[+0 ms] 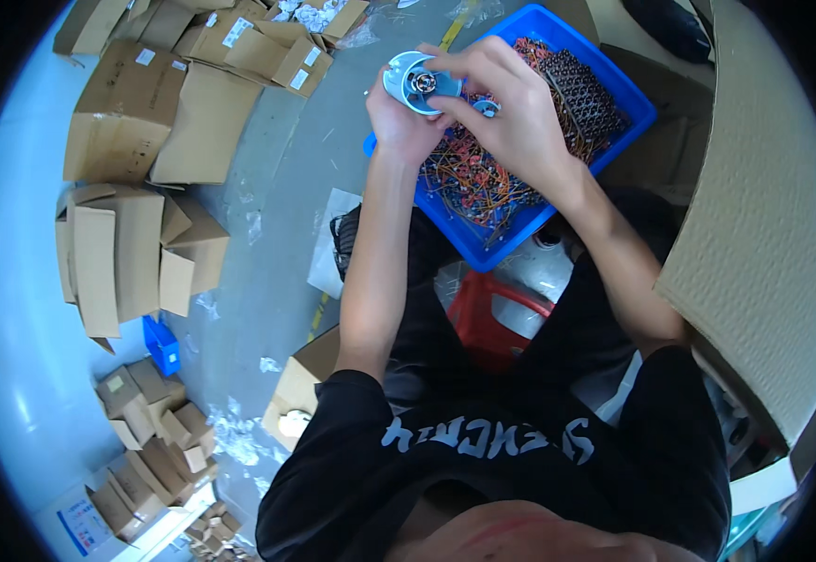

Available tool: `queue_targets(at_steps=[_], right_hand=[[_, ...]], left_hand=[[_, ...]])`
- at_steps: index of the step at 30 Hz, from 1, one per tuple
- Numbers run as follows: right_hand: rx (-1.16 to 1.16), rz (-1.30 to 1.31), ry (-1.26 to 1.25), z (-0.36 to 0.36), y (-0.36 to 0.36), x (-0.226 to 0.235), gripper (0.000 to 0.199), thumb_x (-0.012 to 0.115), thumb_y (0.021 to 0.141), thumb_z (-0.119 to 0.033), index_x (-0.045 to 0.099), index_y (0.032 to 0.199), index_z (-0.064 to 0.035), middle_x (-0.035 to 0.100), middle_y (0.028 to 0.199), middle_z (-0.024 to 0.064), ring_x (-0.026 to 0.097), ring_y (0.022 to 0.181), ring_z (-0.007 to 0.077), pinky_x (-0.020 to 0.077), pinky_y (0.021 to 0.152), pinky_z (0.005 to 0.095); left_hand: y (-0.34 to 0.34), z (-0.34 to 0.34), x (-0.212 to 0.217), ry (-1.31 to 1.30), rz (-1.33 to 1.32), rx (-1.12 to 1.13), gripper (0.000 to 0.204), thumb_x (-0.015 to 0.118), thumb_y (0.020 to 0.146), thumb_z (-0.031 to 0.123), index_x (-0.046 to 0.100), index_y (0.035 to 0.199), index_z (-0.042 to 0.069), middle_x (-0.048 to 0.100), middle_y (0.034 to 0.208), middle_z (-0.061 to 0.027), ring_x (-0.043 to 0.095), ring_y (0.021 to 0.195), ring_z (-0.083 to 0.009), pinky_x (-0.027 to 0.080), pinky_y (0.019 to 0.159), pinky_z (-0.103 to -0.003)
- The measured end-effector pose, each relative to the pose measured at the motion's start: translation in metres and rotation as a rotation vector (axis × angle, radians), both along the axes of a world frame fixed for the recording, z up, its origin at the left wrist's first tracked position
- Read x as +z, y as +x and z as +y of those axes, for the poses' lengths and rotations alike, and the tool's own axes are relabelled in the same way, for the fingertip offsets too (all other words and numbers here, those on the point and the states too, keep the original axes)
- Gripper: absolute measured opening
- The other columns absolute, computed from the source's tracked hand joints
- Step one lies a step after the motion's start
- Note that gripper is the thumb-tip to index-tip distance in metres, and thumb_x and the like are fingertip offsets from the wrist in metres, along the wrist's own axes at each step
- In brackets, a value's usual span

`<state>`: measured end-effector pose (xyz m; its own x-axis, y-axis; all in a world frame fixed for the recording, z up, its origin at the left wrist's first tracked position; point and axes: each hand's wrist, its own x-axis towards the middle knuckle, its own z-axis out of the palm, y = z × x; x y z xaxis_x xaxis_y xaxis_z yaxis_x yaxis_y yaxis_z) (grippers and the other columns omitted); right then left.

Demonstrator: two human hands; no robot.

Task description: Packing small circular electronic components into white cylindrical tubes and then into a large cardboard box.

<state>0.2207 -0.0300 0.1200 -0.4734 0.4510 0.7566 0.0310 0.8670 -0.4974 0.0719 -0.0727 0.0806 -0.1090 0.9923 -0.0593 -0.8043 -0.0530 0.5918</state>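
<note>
My left hand (406, 131) is wrapped round a light-blue, cup-shaped plastic housing (397, 82) above the far left edge of a blue plastic bin (479, 253). The housing's round mouth faces up, and a small round metal-looking part (423, 84) shows inside it. From the right, my right hand (513, 105) reaches over the bin and pinches the housing at its right side with thumb and fingers. Another light-blue piece (487, 108) shows just below the right fingers; whether it joins the housing I cannot tell. Tangled orange and red wires with small dark parts (469, 178) fill the bin.
Open cardboard boxes (127, 112) stand along the left side, with a small blue bin (161, 345) among them. A red stool (488, 323) shows between my legs. A large cardboard sheet (764, 215) rises close on the right. Plastic scraps (237, 433) litter the floor.
</note>
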Motion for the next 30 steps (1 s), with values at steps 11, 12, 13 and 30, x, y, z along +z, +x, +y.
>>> queue_targets(at_steps=[11,12,13,30], right_hand=[[0.303,-0.033,-0.754,0.01,-0.007,-0.022,0.04,0.064,0.088,-0.02,0.051,0.122,-0.0027,0.057,0.115,0.0123,0.054,0.111,0.0201,0.0448,0.092,0.0321],[0.326,-0.027,-0.746,0.012,-0.006,-0.025,0.042,0.064,0.088,-0.021,0.05,0.122,-0.0011,0.057,0.115,0.014,0.055,0.109,0.0207,0.0453,0.09,0.0321],[0.348,-0.022,-0.739,0.014,-0.006,-0.027,0.044,0.065,0.088,-0.022,0.049,0.122,0.0005,0.057,0.115,0.0158,0.056,0.107,0.0214,0.0458,0.089,0.0321],[0.075,-0.244,-0.355,0.013,-0.011,-0.022,0.042,0.062,0.087,-0.017,0.043,0.119,0.0038,0.056,0.108,0.0243,0.057,0.102,0.0382,0.0453,0.087,0.041]], left_hand=[[0.01,0.002,0.005,-0.039,0.228,0.115,0.048,0.027,0.097,0.043,0.056,0.105,0.006,0.06,0.091,-0.0074,0.056,0.078,-0.0157,0.044,0.062,-0.028],[0.01,0.003,0.005,-0.076,0.295,0.168,0.048,0.028,0.098,0.044,0.056,0.106,0.006,0.06,0.093,-0.0072,0.055,0.08,-0.0154,0.044,0.066,-0.026],[0.008,0.005,0.003,-0.068,0.288,0.176,0.048,0.028,0.098,0.044,0.056,0.106,0.006,0.06,0.093,-0.0072,0.055,0.08,-0.0154,0.044,0.066,-0.026],[-0.013,0.005,-0.007,-0.007,1.164,0.552,0.035,0.046,0.097,0.031,0.058,0.085,0.0,0.056,0.068,-0.0028,0.051,0.063,-0.0095,0.042,0.059,-0.026]])
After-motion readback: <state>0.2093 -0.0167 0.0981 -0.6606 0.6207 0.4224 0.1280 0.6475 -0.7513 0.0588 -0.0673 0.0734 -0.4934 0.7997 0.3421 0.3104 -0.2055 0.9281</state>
